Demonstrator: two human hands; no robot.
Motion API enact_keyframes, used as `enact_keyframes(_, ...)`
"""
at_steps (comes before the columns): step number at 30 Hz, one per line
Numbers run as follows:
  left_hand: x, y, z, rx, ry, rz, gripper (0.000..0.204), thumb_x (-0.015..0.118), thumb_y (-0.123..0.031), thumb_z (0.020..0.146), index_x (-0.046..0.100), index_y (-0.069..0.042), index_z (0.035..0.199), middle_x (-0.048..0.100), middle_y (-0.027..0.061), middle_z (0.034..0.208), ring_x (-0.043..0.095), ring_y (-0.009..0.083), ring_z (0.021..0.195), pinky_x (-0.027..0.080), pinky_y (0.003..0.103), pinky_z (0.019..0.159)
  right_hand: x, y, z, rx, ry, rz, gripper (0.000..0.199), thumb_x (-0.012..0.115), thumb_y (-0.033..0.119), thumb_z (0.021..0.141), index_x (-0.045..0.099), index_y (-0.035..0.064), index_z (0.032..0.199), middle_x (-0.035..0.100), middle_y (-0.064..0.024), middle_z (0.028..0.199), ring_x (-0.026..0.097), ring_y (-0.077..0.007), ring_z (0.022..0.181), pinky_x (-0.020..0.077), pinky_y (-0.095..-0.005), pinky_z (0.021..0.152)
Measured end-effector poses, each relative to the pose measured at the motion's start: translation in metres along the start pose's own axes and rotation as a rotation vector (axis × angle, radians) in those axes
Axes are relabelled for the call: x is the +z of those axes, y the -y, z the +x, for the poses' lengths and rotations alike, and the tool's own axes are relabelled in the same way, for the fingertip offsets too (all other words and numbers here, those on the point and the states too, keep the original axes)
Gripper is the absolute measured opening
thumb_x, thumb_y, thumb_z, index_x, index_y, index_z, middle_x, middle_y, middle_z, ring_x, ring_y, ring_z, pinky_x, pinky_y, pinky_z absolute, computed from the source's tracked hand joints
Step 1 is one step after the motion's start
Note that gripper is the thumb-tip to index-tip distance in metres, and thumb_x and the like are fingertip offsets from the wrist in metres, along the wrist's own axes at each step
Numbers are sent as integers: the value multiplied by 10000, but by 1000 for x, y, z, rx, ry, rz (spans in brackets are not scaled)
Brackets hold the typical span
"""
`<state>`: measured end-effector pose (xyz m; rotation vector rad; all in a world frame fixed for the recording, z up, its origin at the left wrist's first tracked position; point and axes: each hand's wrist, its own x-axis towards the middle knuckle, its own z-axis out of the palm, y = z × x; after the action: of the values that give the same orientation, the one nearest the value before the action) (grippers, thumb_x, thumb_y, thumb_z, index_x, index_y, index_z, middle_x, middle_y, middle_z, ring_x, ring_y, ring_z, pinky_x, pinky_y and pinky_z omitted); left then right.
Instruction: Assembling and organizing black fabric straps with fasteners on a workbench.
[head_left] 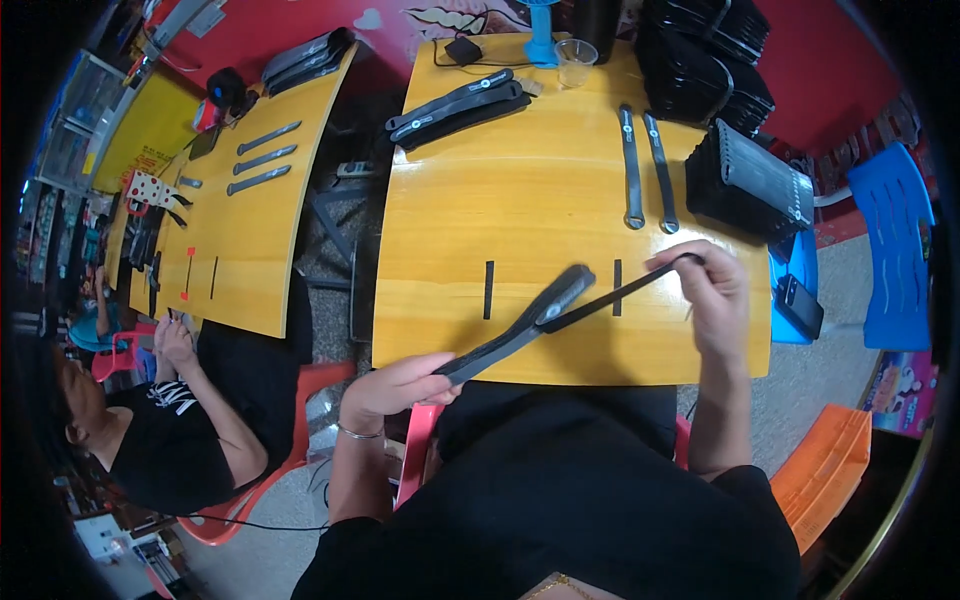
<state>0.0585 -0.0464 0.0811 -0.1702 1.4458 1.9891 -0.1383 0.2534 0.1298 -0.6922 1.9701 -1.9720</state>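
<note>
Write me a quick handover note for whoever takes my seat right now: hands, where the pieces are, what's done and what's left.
Left hand: grips the near end of a long black case at the table's front edge.
Right hand: pinches the end of a thin black strip that runs into the case's far end.
Table: two grey flat tools lie side by side at the back right, a few finished-looking cases at the back left, stacked black trays on the right.
Done: strip partly in.
Left: probably seating it fully.

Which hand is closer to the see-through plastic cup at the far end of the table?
Right. The right hand is below the plastic cup, slightly right; the left hand sits farther back at the table's near edge.
</note>
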Motion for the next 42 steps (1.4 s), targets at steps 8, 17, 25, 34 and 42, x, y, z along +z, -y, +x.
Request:
enact_keyframes(8, -3, -34, 4, 209, 191, 324, 244, 450, -130, 939, 553, 33, 1089, 620, 50, 826, 556, 99, 718, 455, 221, 651, 12, 27, 10, -235, 138, -119, 164, 524, -64, 850, 661, -35, 936, 687, -116, 873, 660, -160, 836, 504, -243, 743)
enact_keyframes(17, 3, -8, 14, 159, 56, 180, 250, 485, -198, 958, 557, 13, 1071, 487, -27, 709, 445, 51, 626, 379, 186, 566, 14, 26, 6, -247, 78, 83, 143, 487, -49, 872, 596, -39, 965, 679, -143, 848, 673, -207, 865, 522, -269, 763)
enact_keyframes(25, -17, 17, -35, 141, -3, 59, 259, 470, -215, 965, 570, 21, 999, 427, -52, 687, 370, 38, 585, 315, 181, 531, -5, 27, 21, -266, -217, 157, 162, 470, 125, 969, 588, 15, 987, 681, -93, 836, 331, 25, 516, 238, -143, 476)
enact_keyframes(34, -30, 54, -67, 427, -421, -240, 304, 402, -183, 973, 494, 69, 1115, 420, -9, 660, 356, 58, 545, 308, 199, 509, 7, 36, 52, -590, -234, -241, 165, 532, 36, 910, 638, 43, 1036, 672, -72, 935, 585, -43, 721, 386, -158, 526)
enact_keyframes(42, 0, 26, -4, 584, -328, -333, 477, 406, -372, 979, 433, 45, 1208, 426, 19, 719, 383, 92, 593, 316, 207, 537, 46, -58, 44, -433, 246, -1033, 235, 736, 226, 728, 701, 81, 911, 698, -54, 951, 669, -220, 857, 529, -313, 736)
